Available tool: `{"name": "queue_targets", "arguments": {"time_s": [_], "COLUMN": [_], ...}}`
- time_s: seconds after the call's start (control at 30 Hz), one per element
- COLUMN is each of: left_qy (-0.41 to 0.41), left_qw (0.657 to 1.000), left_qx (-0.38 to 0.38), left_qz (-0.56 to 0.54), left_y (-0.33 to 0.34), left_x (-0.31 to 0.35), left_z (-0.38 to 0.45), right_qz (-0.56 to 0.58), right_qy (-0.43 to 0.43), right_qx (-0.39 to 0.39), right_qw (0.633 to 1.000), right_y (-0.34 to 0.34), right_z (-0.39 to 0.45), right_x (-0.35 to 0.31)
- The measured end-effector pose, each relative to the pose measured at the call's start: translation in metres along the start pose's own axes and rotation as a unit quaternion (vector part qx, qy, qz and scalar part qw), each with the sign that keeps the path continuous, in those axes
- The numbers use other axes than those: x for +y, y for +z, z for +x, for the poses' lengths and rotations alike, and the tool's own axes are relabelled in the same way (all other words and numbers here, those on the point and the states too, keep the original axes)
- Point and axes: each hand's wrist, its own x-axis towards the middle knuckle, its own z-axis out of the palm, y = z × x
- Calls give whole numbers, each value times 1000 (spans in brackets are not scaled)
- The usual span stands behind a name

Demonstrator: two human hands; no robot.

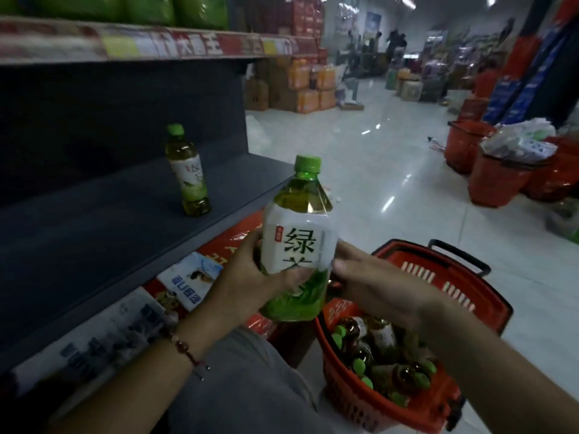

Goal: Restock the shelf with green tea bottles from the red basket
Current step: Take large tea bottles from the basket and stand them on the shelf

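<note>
Two hands at one upright green tea bottle (297, 239), left grip (250, 277) curled round its label, right grip (372, 283) touching its side with loose fingers, above red basket (438, 402) of bottles, another bottle (188, 170) standing on dark shelf (94, 233)

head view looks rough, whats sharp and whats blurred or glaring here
Head view: dim overall; the held green-capped tea bottle with white label reads sharpest; the right hand is smeared by motion, the left hand less so; white ceiling-light streaks glare on the glossy pale floor; the red price strip on the upper shelf edge is blurred and bowed by the wide lens.
</note>
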Motion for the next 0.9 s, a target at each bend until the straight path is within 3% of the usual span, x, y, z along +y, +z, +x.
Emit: {"name": "queue_targets", "arguments": {"time_s": [0.13,0.3,0.57,0.9], "left_qy": [-36,-35,43,108], "left_qw": [995,982,970,893], "left_qx": [81,178,226,381], "left_qz": [-51,-58,78,216], "left_y": [-33,-87,-191,-297], "left_x": [17,50,139,243], "left_z": [-15,-46,-110,-150], "right_qz": [-65,-78,-55,-77], "right_qy": [-80,-161,-240,-356], "right_qx": [79,97,14,-93], "right_qw": [992,979,969,927], "right_y": [62,120,206,307], "right_z": [26,55,98,155], "right_x": [0,-23,-115,-234]}}
